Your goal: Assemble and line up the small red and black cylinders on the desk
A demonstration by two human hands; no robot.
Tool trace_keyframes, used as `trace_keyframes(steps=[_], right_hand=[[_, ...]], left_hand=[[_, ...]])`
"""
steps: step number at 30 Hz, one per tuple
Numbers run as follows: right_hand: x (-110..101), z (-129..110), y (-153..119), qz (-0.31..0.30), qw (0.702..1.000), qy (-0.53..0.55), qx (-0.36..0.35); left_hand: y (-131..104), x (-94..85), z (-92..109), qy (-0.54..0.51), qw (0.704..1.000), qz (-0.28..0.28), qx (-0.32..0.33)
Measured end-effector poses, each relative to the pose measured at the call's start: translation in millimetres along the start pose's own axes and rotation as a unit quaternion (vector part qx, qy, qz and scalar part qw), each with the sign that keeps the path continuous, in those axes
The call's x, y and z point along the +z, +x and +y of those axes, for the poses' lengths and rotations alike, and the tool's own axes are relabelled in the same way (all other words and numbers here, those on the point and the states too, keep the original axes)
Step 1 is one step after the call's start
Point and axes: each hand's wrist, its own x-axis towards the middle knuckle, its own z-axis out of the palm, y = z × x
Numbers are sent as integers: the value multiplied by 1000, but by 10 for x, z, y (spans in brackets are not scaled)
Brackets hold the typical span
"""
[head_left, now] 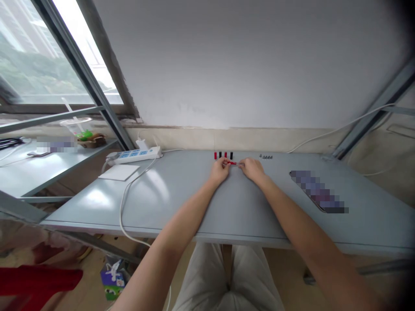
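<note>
Pinched a red piece [232, 163] in left hand [220, 169], in front of the red-and-black cylinder row [225, 155], probably for steadiness; gripped something indistinct [239, 164] in right hand [253, 167]. Had small grey parts [267, 157] right of the row, likely for easy reach.

At center, red and black cylinders [225, 154] block my left hand [220, 168] toward the wall [227, 77]. I have room over the lower-center desktop [240, 207]; a phone [316, 190] obstructs mid-right, a white cable [121, 207] mid-left.
</note>
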Motion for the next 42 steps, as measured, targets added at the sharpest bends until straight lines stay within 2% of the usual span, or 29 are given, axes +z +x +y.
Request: trace_keyframes(steps=[3,6,19,26,33,35,39,42], right_hand=[[20,33,8,-2,999,-5,45],[29,49,14,-3,998,-4,59],[47,59,20,18,999,3,38],[-10,-108,-12,39,998,-5,-42],[9,-81,-12,22,999,3,-30],[55,-21,17,27,999,19,-9],[183,100,130,29,988,124,93],[277,135,239,22,973,197,118]], left_hand=[[3,-16,36,-24,999,23,-6],[6,-12,45,-48,998,29,-18],[7,9,24,-81,997,-11,-10],[-7,32,19,-45,998,-34,-2],[-20,16,23,-25,999,-32,-8],[-20,12,22,-20,999,-31,-13],[-19,3,19,0,999,-34,-21],[-24,-7,17,14,998,-55,-19]])
